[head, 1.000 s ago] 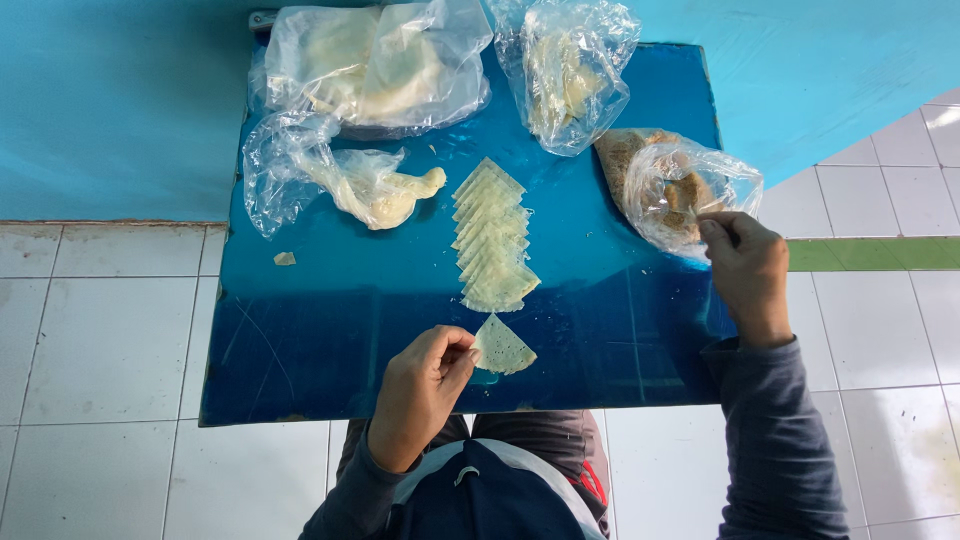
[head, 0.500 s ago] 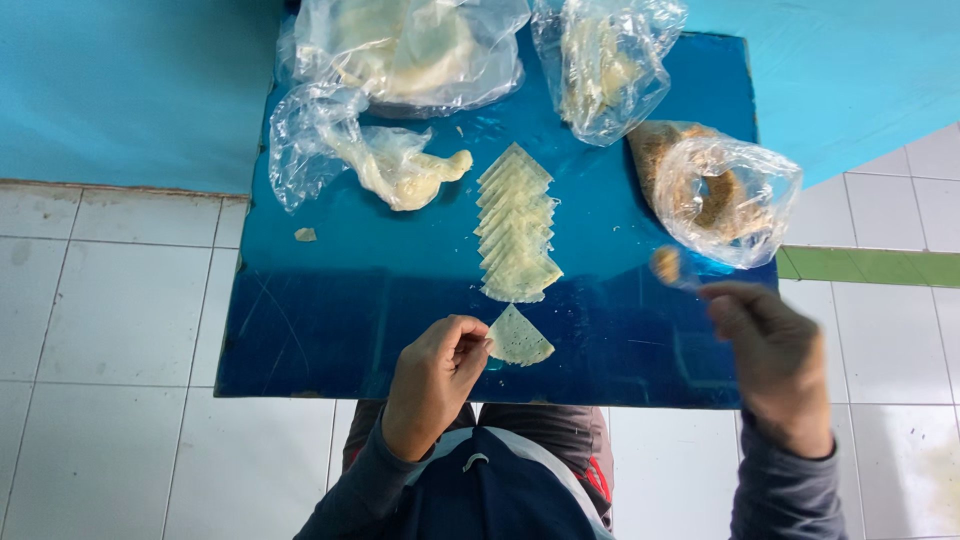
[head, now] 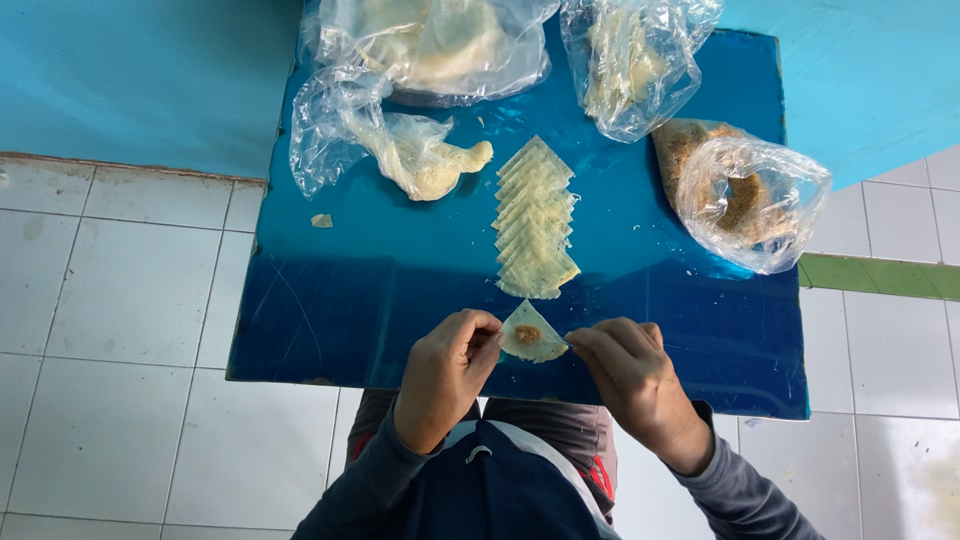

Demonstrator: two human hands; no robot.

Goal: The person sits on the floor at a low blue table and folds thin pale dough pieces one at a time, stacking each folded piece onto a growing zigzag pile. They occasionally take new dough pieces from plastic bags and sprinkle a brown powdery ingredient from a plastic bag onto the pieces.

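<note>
A small pale triangular wrapper (head: 531,335) with a dab of brown filling on it is held above the near edge of a blue board (head: 380,290). My left hand (head: 447,375) pinches its left corner and my right hand (head: 630,375) pinches its right corner. Just beyond it, a row of several overlapping pale wrappers (head: 536,222) lies on the board. A clear plastic bag of brown filling (head: 745,195) sits at the right, open toward me.
Three more clear plastic bags lie at the far side: one with pale dough (head: 400,150), a large one (head: 440,40) and another (head: 630,60). A small scrap (head: 321,220) lies at the left. White floor tiles (head: 120,400) surround the board; a blue wall (head: 130,80) is behind.
My right hand came back from the filling bag to the wrapper, and a dab of filling now sits on it. Both hands now hold the wrapper.
</note>
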